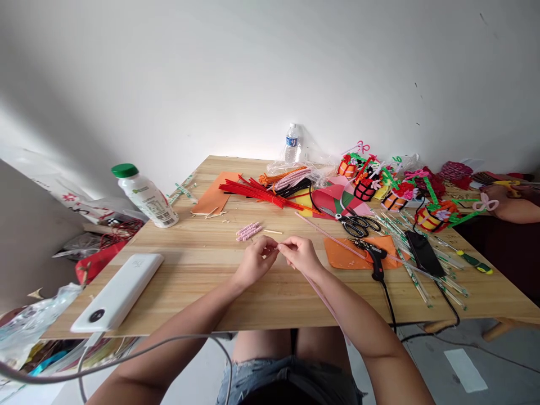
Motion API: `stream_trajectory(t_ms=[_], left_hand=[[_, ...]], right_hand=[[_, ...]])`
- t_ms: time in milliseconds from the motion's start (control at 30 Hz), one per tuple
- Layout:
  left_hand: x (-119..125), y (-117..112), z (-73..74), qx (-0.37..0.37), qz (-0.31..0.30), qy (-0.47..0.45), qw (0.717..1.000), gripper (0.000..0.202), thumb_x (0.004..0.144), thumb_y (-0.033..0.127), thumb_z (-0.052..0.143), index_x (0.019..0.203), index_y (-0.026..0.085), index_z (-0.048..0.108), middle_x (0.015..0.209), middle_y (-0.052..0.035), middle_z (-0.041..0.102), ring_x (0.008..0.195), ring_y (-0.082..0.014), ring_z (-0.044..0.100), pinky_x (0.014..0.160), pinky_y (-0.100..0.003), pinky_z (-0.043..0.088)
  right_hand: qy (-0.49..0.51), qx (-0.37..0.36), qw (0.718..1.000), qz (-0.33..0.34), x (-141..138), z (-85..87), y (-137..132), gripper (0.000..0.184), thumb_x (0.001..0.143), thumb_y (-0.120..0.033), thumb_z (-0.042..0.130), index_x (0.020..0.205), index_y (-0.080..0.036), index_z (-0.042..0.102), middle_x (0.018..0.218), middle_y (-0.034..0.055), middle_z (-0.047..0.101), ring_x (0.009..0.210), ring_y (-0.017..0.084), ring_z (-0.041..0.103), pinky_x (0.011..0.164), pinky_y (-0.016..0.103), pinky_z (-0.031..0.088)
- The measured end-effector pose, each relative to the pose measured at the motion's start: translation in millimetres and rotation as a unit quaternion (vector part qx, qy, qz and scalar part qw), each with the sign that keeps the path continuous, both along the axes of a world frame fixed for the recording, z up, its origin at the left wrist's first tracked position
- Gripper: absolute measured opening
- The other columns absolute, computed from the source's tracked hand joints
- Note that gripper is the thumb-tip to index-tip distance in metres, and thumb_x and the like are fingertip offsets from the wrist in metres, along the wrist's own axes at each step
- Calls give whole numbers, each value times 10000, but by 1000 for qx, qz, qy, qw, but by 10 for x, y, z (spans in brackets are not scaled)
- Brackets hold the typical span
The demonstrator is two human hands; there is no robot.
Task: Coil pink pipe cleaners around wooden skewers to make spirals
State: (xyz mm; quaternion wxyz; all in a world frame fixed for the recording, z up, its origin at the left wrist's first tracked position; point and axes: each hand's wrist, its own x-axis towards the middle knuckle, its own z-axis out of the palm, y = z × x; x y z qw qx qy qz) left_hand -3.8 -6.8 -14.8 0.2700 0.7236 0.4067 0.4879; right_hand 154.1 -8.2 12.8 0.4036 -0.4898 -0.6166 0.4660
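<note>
A pink fuzzy stem [324,301] is held above the front middle of the counter [202,270], with its worked end pinched between two hands and its long tail hung down along the right forearm. The grip of the left hand [256,261] is closed at the fingertips on that end; the grip of the right hand [302,257] is closed on it just beside, the two sets of fingertips being all but touching. The exact shape of the pinched end is hidden by the fingers.

Just beyond the hands, pink coiled pieces [248,231] are laid side by side, with a short wooden stick [273,232] near them. To the right, an orange sheet [337,257] is partly covered by a black glue gun [377,260]. Farther right, a dark phone [424,253] is rested on wrapped sticks, and a screwdriver [476,263] is placed near the edge. Behind, red stems [253,192] are bunched, scissors [356,226] are set down, and decorated small baskets [396,199] are grouped. At the left, a green-capped bottle [147,199] and a white power bank [118,292] are seen. At the far right, another person's arm [517,211] is partly shown.
</note>
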Motion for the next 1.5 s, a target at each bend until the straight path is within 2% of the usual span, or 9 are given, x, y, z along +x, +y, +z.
stream_trajectory(t_ms=[300,533,767,867,1033,1133,1200,1367,1500], left_hand=[[-5,-7,-1,50,-18,11,998,101,868,195,511,811,175,592,770,-49,590,683,-143,564,593,-248,460],[-24,8,-11,59,-14,34,998,125,887,209,483,824,177,587,785,-59,603,723,-155,577,655,-278,481],[-10,-1,8,89,-16,17,996,119,876,179,495,802,179,588,780,-55,613,718,-149,595,640,-265,487],[-11,-10,23,96,-8,-1,995,87,862,172,517,821,181,593,796,-56,624,727,-150,600,632,-262,491],[-19,-15,36,87,1,-8,996,66,852,194,535,823,182,594,804,-57,632,727,-150,598,618,-260,493],[-23,-15,45,82,4,-9,997,84,854,213,534,811,181,598,799,-59,634,719,-150,595,611,-260,490],[-23,-16,43,80,2,-17,997,90,855,218,537,805,178,600,799,-62,631,716,-150,591,604,-259,481],[-8,-11,13,-4,-26,-93,995,132,846,282,590,793,163,605,756,-50,613,691,-147,568,613,-266,455],[5,8,30,-133,-90,-205,965,242,773,376,689,785,148,610,722,-27,604,601,-113,527,548,-243,421]], right_hand=[[-16,39,999,14,8,-65,47,207,788,-356,592,745,-160,642,440,-58,471,381,79,419,376,193,318],[-23,32,999,32,30,-21,44,194,737,-321,661,817,-146,686,558,-12,589,452,99,506,398,201,383],[48,-48,996,52,-2,-69,38,148,740,-296,635,805,-167,600,530,-47,570,418,108,549,420,221,467],[37,-8,998,49,-6,-72,39,150,752,-284,612,836,-160,617,568,-38,599,427,93,533,435,209,445],[26,69,997,33,-13,-92,64,157,741,-267,612,836,-152,662,826,42,704,724,142,644,668,251,509],[25,69,997,32,-18,-82,57,168,745,-277,613,842,-152,670,833,47,705,736,147,645,675,258,510],[31,55,998,30,-18,-58,41,183,747,-296,620,843,-148,667,753,33,687,657,132,626,592,237,494],[48,-47,997,46,4,16,15,256,745,-387,650,819,-144,621,465,-62,529,331,55,396,317,175,279],[94,-71,991,69,13,43,26,306,715,-423,698,785,-137,612,471,-47,560,326,52,417,316,170,313]])
